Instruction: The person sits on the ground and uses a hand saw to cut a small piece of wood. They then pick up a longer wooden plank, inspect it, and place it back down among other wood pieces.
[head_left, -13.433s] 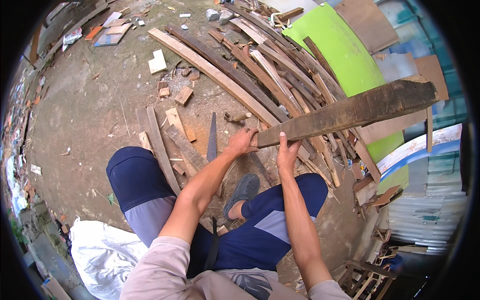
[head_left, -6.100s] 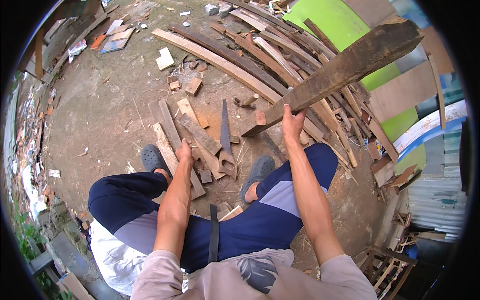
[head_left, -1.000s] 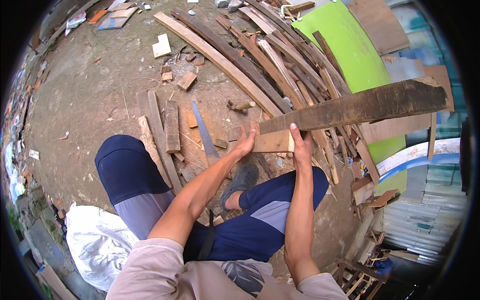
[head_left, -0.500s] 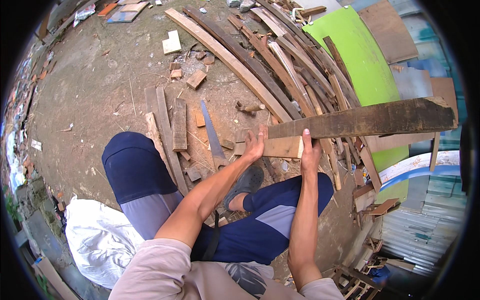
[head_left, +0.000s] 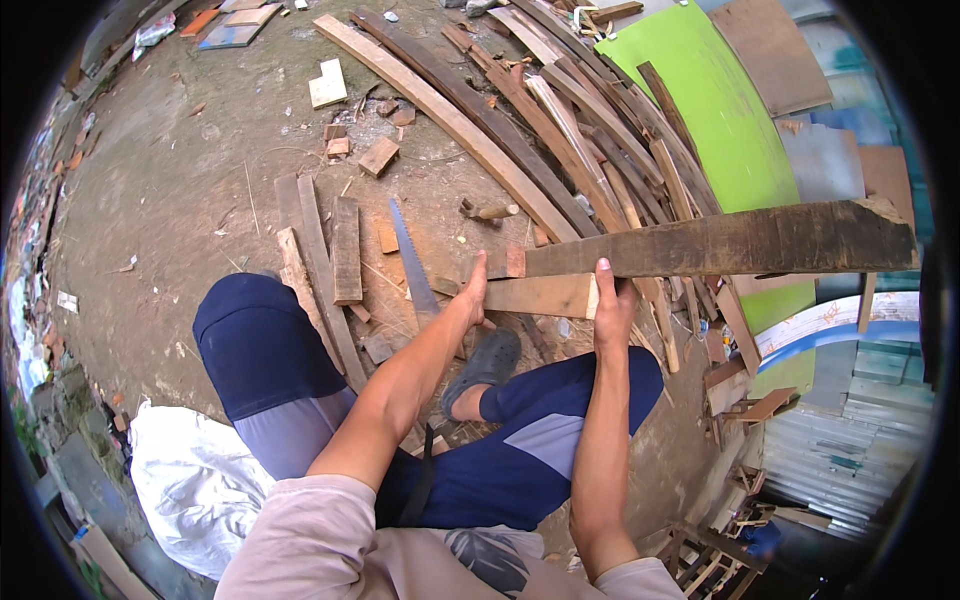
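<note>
A short, pale wooden block (head_left: 540, 295) lies along the near side of a long, dark wooden beam (head_left: 720, 240). My right hand (head_left: 614, 310) is closed around the block's right end, its thumb up against the beam's near edge. At the block's left end, my left hand (head_left: 475, 290) stands with its fingers stretched out straight, the palm side against or very near that end. A reddish patch (head_left: 515, 262) marks the beam near its left end. On the ground to the left lies a handsaw (head_left: 411, 255), its handle partly hidden behind my left forearm.
A hammer-like tool with a wooden handle (head_left: 490, 211) lies beyond the beam. Long planks (head_left: 450, 120) are heaped at the far right, beside a lime-green panel (head_left: 710, 110). Offcuts (head_left: 346, 250) lie left of the saw. A white sack (head_left: 195, 480) rests by my left leg.
My left hand has slid left from over the block and beam to the block's left end, its fingers straightening. The right hand keeps its hold on the block.
</note>
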